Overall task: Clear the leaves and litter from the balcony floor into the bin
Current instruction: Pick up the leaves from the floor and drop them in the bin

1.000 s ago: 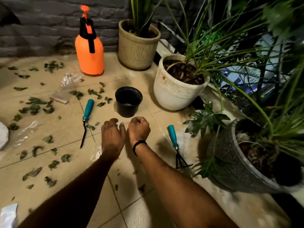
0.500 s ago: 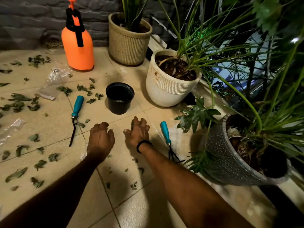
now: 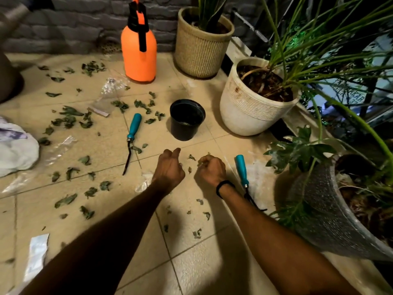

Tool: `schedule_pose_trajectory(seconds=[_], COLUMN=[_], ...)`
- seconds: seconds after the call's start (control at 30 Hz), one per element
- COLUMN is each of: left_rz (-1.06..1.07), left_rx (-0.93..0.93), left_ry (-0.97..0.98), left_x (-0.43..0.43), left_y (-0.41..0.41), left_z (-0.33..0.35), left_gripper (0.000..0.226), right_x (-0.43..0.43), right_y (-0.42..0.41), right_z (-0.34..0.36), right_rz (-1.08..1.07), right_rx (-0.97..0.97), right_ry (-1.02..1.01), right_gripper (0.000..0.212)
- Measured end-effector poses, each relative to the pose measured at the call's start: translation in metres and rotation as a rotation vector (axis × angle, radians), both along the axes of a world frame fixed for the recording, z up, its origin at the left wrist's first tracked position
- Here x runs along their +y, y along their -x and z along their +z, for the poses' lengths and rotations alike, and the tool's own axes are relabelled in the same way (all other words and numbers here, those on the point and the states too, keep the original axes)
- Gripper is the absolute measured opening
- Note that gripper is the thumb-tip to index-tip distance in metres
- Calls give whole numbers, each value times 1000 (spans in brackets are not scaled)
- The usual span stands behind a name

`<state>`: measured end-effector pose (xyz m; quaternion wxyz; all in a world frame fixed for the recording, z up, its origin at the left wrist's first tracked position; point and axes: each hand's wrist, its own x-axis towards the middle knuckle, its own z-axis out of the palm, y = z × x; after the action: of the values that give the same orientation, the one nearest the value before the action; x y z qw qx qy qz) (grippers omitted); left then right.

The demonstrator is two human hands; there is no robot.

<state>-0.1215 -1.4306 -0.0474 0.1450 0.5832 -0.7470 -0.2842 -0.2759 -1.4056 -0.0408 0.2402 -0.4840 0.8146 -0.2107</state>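
Green leaves point(image 3: 203, 162) are clutched in the curled right hand point(image 3: 212, 170); the grip of the left hand point(image 3: 170, 168) cannot be told.

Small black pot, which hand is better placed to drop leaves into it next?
Right, probably. The right hand grips a clump of leaves, just short of the small black pot. The left hand is equally near but seems to hold nothing.

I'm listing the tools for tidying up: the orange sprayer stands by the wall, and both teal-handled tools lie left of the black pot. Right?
Not quite. The head view shows only one teal-handled tool left of the black pot; the other lies right of it, beside the right hand. The orange sprayer does stand by the wall.
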Motion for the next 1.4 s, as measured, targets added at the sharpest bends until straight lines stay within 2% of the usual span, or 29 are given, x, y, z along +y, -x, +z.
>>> schedule_pose_trajectory(seconds=[0.17, 0.27, 0.33, 0.43, 0.53, 0.63, 0.73, 0.77, 0.83, 0.9, 0.97, 1.03, 1.1, 1.17, 1.23, 1.3, 1.33, 1.4], left_rz=[-204, -338, -398, -446, -458, -426, -324, -255, -43, 194, 422, 533, 570, 548, 508, 484, 478, 482], left_rx=[-136, -241, -296, -286, -235, -227, -161, -90, 174, 562, 983, 1311, 1487, 1518, 1493, 1452, 1412, 1282], left_ry=[35, 75, 138, 223, 242, 220, 101, 31, -152, -377, -673, -974, -1127, -1139, -1116, -1097, -1086, -1049], left_x=[-6, -6, -6, -5, -2, 2, 0, -2, -6, -9, -17, -25, -30, -29, -25, -22, -22, -21], left_y=[12, 18, 20, 20, 19, 21, 24, 24, 21, 18, 10, -2, -15, -25, -30, -34, -35, -36], left_z=[-7, -10, -11, -13, -15, -17, -13, -12, -8, -1, 11, 24, 33, 36, 38, 38, 38, 36], left_gripper=[79, 81, 74, 52, 29, 20, 13, 12, 9, 8, 16, 18, 13, 9, 11, 13, 14, 16], right_x=[-13, -21, -22, -18, -12, -7, -2, -1, -3, -6, -5, 0, 8, 16, 19, 19, 17, 12], right_y=[19, 33, 37, 37, 34, 30, 24, 23, 23, 25, 24, 22, 21, 24, 24, 23, 21, 19], right_z=[7, 8, 8, 2, -4, -10, -14, -12, -9, -5, 1, 10, 23, 27, 28, 26, 24, 14], right_rz=[-101, -1, 97, 252, 315, 324, 357, 320, 181, -58, -208, -312, -416, -499, -537, -564, -562, -487], right_rx=[64, 37, 5, 208, 306, 321, 415, 387, 238, -61, -364, -774, -1237, -1506, -1536, -1456, -1360, -980], right_ry=[19, -44, -110, -197, -142, -91, -41, -42, -40, -39, -46, -38, -19, -4, 7, 1, -20, -58], right_gripper=[27, 15, 11, 7, 6, 18, 21, 21, 19, 15, 16, 21, 28, 22, 17, 20, 19, 9])
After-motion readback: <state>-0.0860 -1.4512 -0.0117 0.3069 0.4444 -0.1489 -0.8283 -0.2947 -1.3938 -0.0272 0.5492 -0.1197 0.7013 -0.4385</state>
